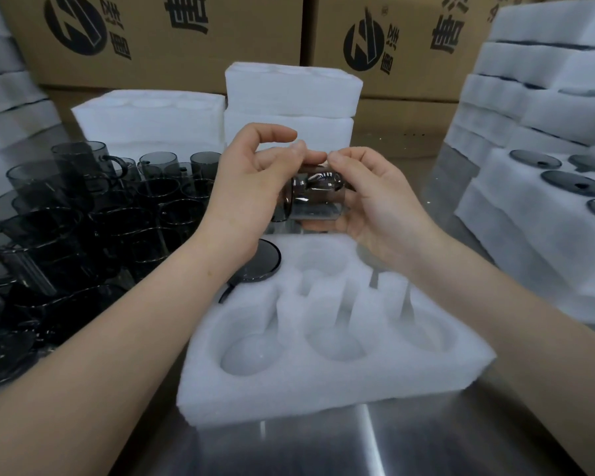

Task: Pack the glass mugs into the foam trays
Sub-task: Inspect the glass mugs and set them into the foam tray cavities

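The bare left forearm point(100, 338) and right forearm point(512, 321) reach in from the near corners of the worktop point(323, 448) and converge above its middle. The left hand point(251, 190) and right hand point(375, 204) face each other, fingers curled round a dark glass mug point(315, 197) held on its side between them, their fingertips nearly meeting on top.

A foam tray point(323, 383) sits on the worktop point(426, 441) at lower centre, with a disc point(255, 261) lying at its upper-left corner. Above its far edge, mid-frame, is a glass mug point(315, 197). Loose mugs point(83, 218) crowd the left. Tray stacks point(289, 97) stand behind, with boxes point(169, 39) beyond. Filled trays point(495, 207) rise at right.
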`<state>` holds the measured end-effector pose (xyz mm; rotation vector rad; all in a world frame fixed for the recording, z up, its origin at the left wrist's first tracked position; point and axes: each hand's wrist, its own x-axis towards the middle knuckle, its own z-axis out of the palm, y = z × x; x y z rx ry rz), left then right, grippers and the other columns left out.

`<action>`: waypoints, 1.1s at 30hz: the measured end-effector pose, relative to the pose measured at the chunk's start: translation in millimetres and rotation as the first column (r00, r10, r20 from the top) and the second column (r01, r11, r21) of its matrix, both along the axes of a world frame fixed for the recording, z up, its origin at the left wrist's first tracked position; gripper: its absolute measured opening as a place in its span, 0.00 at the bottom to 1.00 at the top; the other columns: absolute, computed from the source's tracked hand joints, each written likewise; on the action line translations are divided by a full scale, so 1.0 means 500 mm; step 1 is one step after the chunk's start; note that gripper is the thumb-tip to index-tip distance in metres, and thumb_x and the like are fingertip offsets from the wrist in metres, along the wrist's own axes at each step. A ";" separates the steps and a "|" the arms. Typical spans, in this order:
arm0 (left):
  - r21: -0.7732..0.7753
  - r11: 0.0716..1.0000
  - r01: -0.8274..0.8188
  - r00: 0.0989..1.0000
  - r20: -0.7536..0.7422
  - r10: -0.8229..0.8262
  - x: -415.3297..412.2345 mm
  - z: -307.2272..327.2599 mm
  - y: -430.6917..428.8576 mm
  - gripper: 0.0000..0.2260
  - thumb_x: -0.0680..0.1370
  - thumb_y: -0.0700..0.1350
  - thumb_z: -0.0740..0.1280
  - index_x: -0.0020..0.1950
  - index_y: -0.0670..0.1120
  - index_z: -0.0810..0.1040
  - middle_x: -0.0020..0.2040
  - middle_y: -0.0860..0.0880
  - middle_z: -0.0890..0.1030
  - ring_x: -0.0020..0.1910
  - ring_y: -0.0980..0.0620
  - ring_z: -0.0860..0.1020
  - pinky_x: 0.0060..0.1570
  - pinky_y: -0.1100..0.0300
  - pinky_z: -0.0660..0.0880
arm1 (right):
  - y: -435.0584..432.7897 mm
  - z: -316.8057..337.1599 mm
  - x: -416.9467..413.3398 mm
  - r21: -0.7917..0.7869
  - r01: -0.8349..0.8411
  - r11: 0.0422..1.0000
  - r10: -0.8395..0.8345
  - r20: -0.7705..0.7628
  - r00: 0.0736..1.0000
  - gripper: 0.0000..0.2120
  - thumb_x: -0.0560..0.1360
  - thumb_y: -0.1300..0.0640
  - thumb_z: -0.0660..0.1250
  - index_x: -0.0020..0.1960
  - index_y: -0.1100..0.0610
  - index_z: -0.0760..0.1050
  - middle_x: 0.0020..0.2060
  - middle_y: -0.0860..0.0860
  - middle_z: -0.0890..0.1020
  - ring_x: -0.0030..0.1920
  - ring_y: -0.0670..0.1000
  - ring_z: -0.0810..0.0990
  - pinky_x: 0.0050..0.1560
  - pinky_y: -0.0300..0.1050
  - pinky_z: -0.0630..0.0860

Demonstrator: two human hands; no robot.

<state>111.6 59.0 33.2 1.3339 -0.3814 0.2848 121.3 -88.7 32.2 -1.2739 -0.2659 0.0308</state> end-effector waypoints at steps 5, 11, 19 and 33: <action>-0.075 0.995 -0.060 0.991 -0.121 0.050 0.007 0.003 0.013 0.07 0.84 0.42 0.55 0.54 0.47 0.73 0.49 0.48 0.86 0.50 0.49 0.84 0.48 0.56 0.79 | -0.016 0.035 -0.010 -0.361 0.110 0.926 -0.060 0.147 0.987 0.05 0.75 0.56 0.69 0.40 0.55 0.78 0.36 0.55 0.81 0.33 0.52 0.80 0.30 0.54 0.80; 0.005 0.997 -0.072 0.985 -0.159 0.072 0.003 0.006 0.006 0.11 0.82 0.35 0.55 0.48 0.43 0.75 0.32 0.50 0.83 0.31 0.53 0.82 0.31 0.63 0.76 | 0.004 0.061 -0.055 -0.792 0.275 0.545 0.205 0.444 0.872 0.05 0.70 0.57 0.71 0.37 0.53 0.76 0.30 0.41 0.78 0.32 0.40 0.74 0.33 0.35 0.73; 0.025 0.998 -0.060 0.983 -0.174 0.064 -0.006 0.008 0.003 0.09 0.81 0.35 0.57 0.49 0.41 0.76 0.36 0.45 0.84 0.32 0.52 0.81 0.26 0.66 0.73 | 0.042 0.052 -0.086 -0.903 0.408 0.137 0.472 0.421 0.775 0.07 0.74 0.53 0.63 0.40 0.51 0.66 0.40 0.43 0.71 0.42 0.50 0.72 0.43 0.55 0.74; 0.034 0.956 -0.292 0.943 -0.155 0.294 0.008 0.002 0.009 0.12 0.80 0.36 0.56 0.46 0.46 0.76 0.31 0.50 0.83 0.31 0.53 0.79 0.33 0.63 0.76 | 0.029 0.033 -0.057 -0.988 -0.116 0.102 0.430 -0.061 0.901 0.29 0.80 0.37 0.47 0.69 0.54 0.70 0.70 0.52 0.72 0.71 0.50 0.67 0.73 0.51 0.61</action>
